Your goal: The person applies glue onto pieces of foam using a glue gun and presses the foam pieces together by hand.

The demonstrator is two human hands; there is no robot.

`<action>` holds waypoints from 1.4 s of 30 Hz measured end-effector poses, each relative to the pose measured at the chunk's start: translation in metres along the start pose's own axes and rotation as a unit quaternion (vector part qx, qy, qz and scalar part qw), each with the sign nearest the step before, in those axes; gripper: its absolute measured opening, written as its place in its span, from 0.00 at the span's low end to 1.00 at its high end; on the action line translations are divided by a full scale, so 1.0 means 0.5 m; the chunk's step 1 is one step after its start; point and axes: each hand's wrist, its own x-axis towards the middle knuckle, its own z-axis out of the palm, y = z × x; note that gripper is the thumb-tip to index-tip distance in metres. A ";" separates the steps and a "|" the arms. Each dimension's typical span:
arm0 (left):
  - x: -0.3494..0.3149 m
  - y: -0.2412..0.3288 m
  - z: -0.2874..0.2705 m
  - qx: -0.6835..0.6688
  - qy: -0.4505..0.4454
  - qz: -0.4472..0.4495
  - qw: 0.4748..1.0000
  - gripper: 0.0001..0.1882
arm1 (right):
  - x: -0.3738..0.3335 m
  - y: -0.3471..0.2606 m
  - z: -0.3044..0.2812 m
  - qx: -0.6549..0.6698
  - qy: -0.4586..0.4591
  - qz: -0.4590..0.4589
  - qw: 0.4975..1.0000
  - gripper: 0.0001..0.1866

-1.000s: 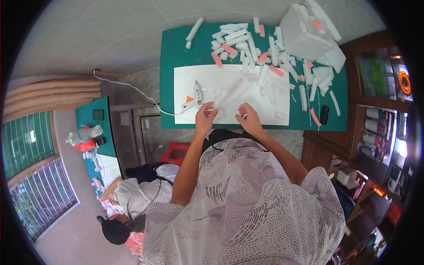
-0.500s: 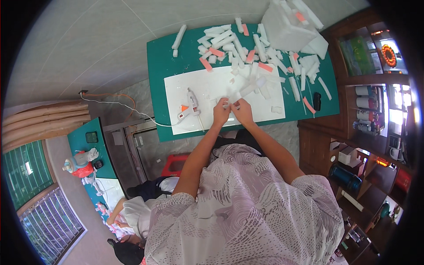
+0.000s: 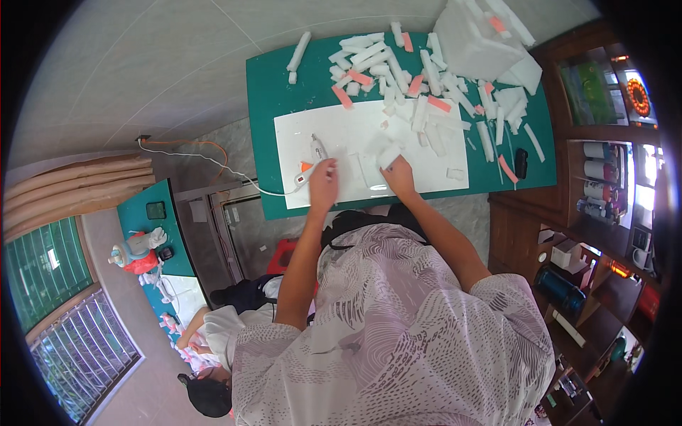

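My right hand [image 3: 399,176] is closed on a white foam piece [image 3: 388,155] over the white board [image 3: 440,179]. My left hand [image 3: 324,186] is at the glue gun [image 3: 317,148], covering the rear of its body. The gun lies on the board, its handle and orange trigger showing left of my fingers. The left fingers are smeared, so their grip cannot be made out. Between the hands a thin, pale strip [image 3: 362,170] lies on the board.
Several white foam pieces [image 3: 369,53] and pink strips [image 3: 440,104] are heaped across the back of the green table [image 3: 266,92]. A large foam block [image 3: 465,46] stands back right. A white cable [image 3: 238,174] runs from the wall to the gun. Another person [image 3: 220,334] works at left.
My hands were together on the foam piece. The left has let go and moved left to the glue gun, while the right keeps the piece. The whole view has shifted slightly.
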 end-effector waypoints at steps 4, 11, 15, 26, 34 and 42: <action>-0.019 -0.028 -0.120 0.084 0.067 0.033 0.994 0.17 | 0.003 -0.009 -0.003 -0.002 -0.011 -0.011 1.000 0.12; -0.045 -0.036 -0.154 0.225 0.028 0.065 0.972 0.21 | -0.002 0.007 0.001 -0.005 -0.020 -0.051 0.998 0.14; -0.048 -0.018 -0.132 0.169 0.017 0.062 0.983 0.20 | 0.001 0.001 -0.004 -0.055 -0.056 -0.069 0.995 0.14; -0.036 -0.116 -0.124 0.406 -0.047 -0.007 0.913 0.29 | 0.012 0.025 -0.010 -0.097 -0.125 -0.101 0.982 0.15; -0.015 -0.059 -0.065 0.398 -0.011 0.047 0.916 0.27 | 0.020 0.031 -0.012 -0.093 -0.144 -0.087 0.981 0.16; -0.042 -0.078 -0.064 0.384 0.029 0.002 0.923 0.28 | 0.024 0.037 -0.012 -0.095 -0.150 -0.086 0.980 0.16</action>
